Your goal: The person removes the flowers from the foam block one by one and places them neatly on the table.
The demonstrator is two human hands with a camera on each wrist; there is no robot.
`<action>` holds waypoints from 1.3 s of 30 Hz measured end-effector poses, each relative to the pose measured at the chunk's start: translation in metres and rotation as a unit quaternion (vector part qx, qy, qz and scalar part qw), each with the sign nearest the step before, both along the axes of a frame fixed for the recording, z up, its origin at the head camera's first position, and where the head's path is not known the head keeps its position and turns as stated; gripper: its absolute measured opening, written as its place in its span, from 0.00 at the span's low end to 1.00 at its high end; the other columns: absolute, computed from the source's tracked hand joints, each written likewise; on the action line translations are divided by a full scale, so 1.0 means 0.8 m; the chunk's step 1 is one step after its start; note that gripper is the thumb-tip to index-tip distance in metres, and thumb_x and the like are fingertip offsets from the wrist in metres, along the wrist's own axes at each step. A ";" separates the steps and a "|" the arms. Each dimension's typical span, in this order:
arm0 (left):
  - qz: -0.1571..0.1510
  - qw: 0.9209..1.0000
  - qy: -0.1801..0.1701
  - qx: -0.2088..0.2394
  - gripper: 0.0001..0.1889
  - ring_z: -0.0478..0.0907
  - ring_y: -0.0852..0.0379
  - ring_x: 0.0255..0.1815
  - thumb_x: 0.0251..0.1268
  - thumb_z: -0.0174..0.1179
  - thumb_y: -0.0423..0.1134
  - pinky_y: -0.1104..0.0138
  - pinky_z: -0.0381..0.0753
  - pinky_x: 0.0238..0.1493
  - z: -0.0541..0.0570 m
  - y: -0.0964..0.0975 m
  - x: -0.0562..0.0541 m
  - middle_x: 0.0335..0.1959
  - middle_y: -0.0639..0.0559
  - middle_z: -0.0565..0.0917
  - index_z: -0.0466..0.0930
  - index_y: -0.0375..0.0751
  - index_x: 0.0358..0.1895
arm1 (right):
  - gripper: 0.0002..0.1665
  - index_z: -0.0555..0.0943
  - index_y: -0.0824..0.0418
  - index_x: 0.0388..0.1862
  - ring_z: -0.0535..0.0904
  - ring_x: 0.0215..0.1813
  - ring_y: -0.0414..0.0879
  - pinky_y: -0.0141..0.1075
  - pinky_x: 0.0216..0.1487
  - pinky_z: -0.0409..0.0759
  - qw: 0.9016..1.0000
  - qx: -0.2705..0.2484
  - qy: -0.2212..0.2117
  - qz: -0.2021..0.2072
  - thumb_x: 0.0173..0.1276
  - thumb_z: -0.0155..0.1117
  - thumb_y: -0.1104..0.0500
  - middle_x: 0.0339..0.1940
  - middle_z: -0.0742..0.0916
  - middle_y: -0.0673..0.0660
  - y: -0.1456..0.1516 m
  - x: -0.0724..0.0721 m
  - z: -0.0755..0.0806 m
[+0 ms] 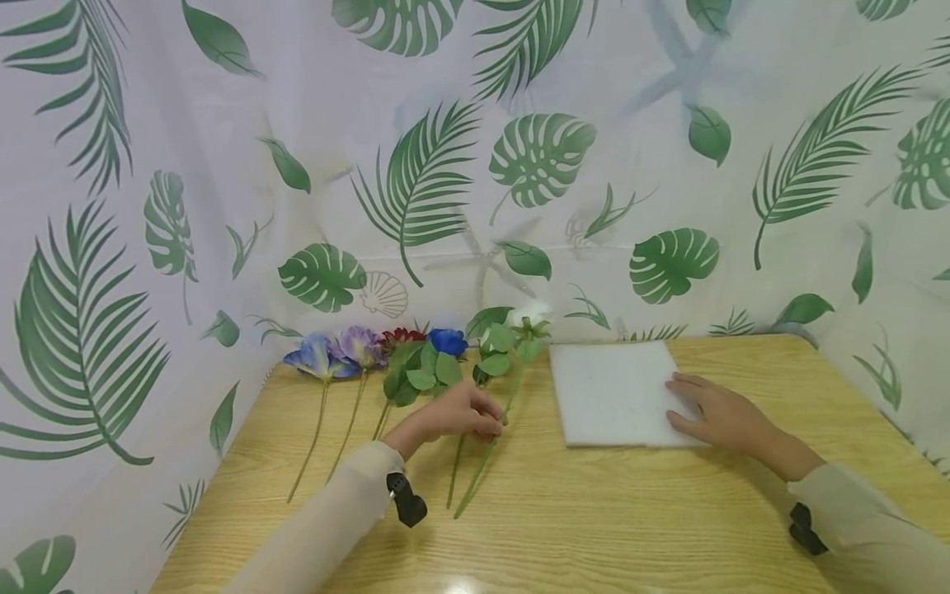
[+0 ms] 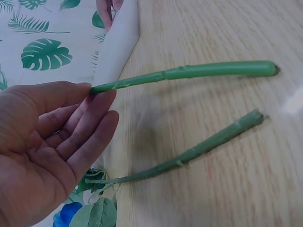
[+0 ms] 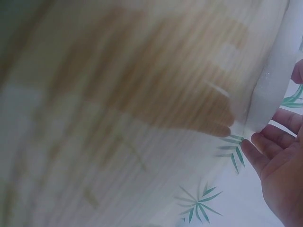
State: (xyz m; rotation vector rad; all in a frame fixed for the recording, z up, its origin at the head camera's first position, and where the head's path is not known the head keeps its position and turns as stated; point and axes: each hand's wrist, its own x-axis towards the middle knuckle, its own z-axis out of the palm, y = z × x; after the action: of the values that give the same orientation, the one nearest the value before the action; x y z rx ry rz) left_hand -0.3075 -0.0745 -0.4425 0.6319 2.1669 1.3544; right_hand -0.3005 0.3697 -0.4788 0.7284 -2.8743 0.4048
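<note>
My left hand (image 1: 463,412) pinches the green stem of a white artificial flower (image 1: 530,318) between thumb and fingers. The stem's cut end (image 2: 270,68) points toward the near side in the left wrist view. Just left of it lies the stem of a blue rose (image 1: 447,341). My right hand (image 1: 720,412) rests against the right edge of a white foam sheet (image 1: 616,392) that lies flat on the table, its fingers fairly straight. In the right wrist view the fingertips (image 3: 258,142) touch the foam's side.
On the left of the wooden table (image 1: 594,520) lie more artificial flowers: a blue-violet one (image 1: 319,356), a purple one (image 1: 359,346) and a red one (image 1: 401,337). A leaf-printed curtain (image 1: 445,165) hangs behind the table and along its sides.
</note>
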 end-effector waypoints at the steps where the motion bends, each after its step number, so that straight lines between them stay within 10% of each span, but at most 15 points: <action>1: 0.001 1.000 -0.003 -0.001 0.12 0.88 0.57 0.33 0.69 0.64 0.28 0.53 0.91 0.46 -0.001 0.001 0.000 0.47 0.31 0.88 0.86 0.25 0.51 | 0.34 0.78 0.72 0.64 0.74 0.68 0.71 0.63 0.66 0.76 1.000 0.000 0.000 -0.001 0.70 0.67 0.48 0.68 0.78 0.74 0.000 0.000 0.000; 39: 0.050 0.998 -0.034 -0.002 0.13 0.88 0.57 0.35 0.70 0.64 0.34 0.58 0.91 0.46 -0.017 0.007 0.000 0.48 0.37 0.88 0.86 0.27 0.50 | 0.33 0.79 0.72 0.64 0.74 0.68 0.71 0.63 0.66 0.76 1.000 -0.002 -0.002 -0.004 0.70 0.67 0.49 0.68 0.78 0.74 0.000 0.000 -0.001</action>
State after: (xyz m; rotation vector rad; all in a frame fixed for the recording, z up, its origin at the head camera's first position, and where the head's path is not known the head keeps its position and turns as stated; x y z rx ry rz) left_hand -0.3072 -0.0690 -0.4562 0.4749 2.1709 1.4009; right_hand -0.3007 0.3698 -0.4792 0.7173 -2.8775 0.4107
